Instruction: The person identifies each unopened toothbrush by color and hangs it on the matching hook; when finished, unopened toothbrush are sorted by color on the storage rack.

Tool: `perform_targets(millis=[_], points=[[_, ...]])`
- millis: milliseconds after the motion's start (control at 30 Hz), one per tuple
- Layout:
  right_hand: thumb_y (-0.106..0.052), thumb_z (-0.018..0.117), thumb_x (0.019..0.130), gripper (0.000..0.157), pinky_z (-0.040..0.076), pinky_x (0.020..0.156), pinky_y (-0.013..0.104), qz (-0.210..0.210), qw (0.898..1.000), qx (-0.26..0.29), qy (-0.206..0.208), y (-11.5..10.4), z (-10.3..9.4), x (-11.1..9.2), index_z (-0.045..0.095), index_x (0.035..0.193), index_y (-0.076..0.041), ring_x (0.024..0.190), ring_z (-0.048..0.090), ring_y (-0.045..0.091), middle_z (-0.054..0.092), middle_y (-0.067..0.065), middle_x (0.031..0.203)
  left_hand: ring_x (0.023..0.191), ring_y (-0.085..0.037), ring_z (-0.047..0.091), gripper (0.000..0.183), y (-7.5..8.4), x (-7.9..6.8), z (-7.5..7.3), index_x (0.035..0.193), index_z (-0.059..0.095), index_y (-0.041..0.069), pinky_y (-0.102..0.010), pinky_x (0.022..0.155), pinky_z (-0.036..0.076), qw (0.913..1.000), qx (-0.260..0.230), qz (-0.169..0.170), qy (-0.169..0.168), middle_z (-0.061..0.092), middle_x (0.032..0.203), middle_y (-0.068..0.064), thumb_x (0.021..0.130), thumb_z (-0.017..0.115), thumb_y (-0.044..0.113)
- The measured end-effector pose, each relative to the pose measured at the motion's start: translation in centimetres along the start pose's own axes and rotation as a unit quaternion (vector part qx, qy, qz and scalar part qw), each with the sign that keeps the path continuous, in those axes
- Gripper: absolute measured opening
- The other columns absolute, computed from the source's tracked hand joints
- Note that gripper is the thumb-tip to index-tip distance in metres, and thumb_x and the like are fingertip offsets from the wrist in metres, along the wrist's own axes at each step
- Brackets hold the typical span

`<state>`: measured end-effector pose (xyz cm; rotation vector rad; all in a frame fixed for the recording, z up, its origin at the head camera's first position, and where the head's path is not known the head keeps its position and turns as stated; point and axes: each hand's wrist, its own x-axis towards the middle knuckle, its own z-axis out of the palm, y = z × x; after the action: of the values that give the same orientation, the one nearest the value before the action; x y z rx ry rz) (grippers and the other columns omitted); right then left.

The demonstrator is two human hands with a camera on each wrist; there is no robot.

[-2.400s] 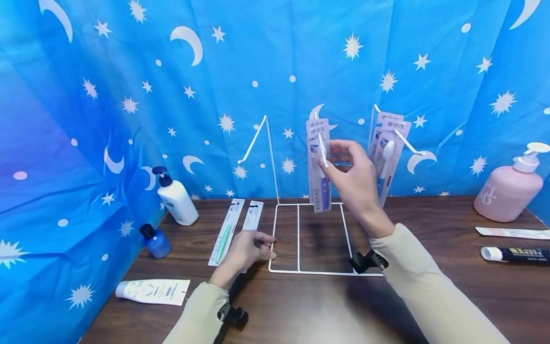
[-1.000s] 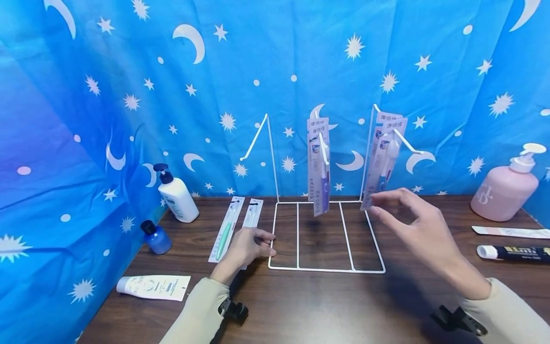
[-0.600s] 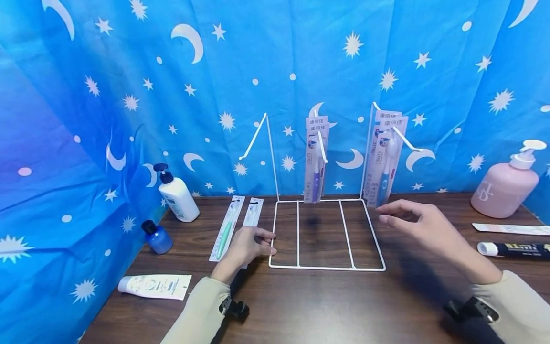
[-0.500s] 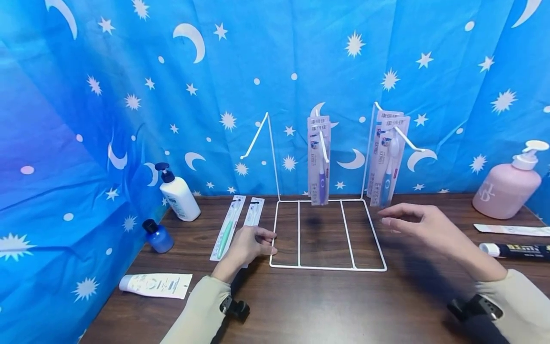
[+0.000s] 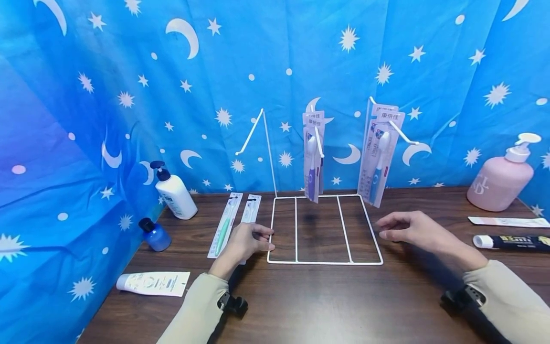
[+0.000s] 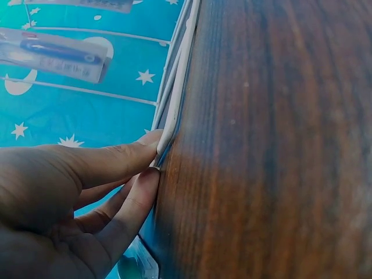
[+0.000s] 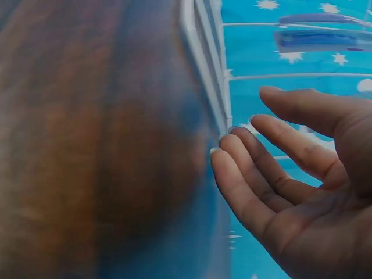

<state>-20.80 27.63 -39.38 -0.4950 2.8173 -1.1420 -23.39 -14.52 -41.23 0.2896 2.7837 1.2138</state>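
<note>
A white wire display rack (image 5: 324, 263) stands on the table. My left hand (image 5: 244, 242) pinches the rack's left base bar between thumb and fingertips; the left wrist view shows the white rod (image 6: 181, 70) at the fingertips. Beside the right base bar is my right hand (image 5: 414, 230), holding nothing, its fingers loosely bent and spread in the right wrist view. Packaged toothbrushes hang from two hooks: purple-handled ones (image 5: 311, 177) in the middle, blue-handled ones (image 5: 378, 167) at right. The left hook (image 5: 250, 133) is bare.
Left of the rack lie a green-handled toothbrush pack (image 5: 223, 229) and another pack (image 5: 251, 210), partly behind my left hand. Farther left are a white pump bottle (image 5: 177, 197), a blue bottle (image 5: 156, 237) and a white tube (image 5: 154, 283). At right: pink pump bottle (image 5: 498, 184), dark tube (image 5: 515, 242).
My right hand has left the middle hook's toothbrush packs, touched the bottom of the right hook's packs, then dropped to beside the rack's base. The hanging packs swing slightly. My left hand stays put.
</note>
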Motion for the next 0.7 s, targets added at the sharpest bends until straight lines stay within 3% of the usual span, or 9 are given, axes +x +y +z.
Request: perform_targets(millis=[267,500,700], points=[[-0.019,0.074,0.086,0.032,0.046,0.058,0.028,-0.004,0.997,0.059,-0.049,0.5,1.2,0.2,0.067,0.112,-0.003,0.065,0.058,0.018,0.065,0.005,0.086,0.070,-0.014,0.060,0.033,-0.1,0.0,0.0,0.104,0.075,0.012,-0.030,0.062,0.047,1.0000,-0.003,0.002,0.001,0.066,0.079,0.003,0.073,0.086,0.014],[-0.022,0.079,0.082,0.036,0.047,0.067,0.025,-0.044,0.997,0.022,-0.055,0.3,1.8,0.3,0.069,0.112,-0.005,0.079,0.058,0.012,0.068,0.000,0.093,0.070,-0.014,0.060,0.033,-0.2,0.0,0.0,0.104,0.076,0.013,-0.028,0.062,0.046,1.0000,-0.001,-0.006,0.003,0.066,0.079,0.004,0.073,0.086,0.013],[-0.024,0.080,0.080,0.038,0.047,0.066,0.025,-0.037,0.998,0.011,-0.051,0.3,2.2,0.3,0.068,0.111,-0.004,0.076,0.057,0.012,0.066,0.000,0.089,0.070,-0.013,0.059,0.033,-0.3,0.3,0.0,0.104,0.076,0.013,-0.028,0.062,0.046,1.0000,0.002,0.004,0.003,0.066,0.080,0.004,0.073,0.086,0.014]])
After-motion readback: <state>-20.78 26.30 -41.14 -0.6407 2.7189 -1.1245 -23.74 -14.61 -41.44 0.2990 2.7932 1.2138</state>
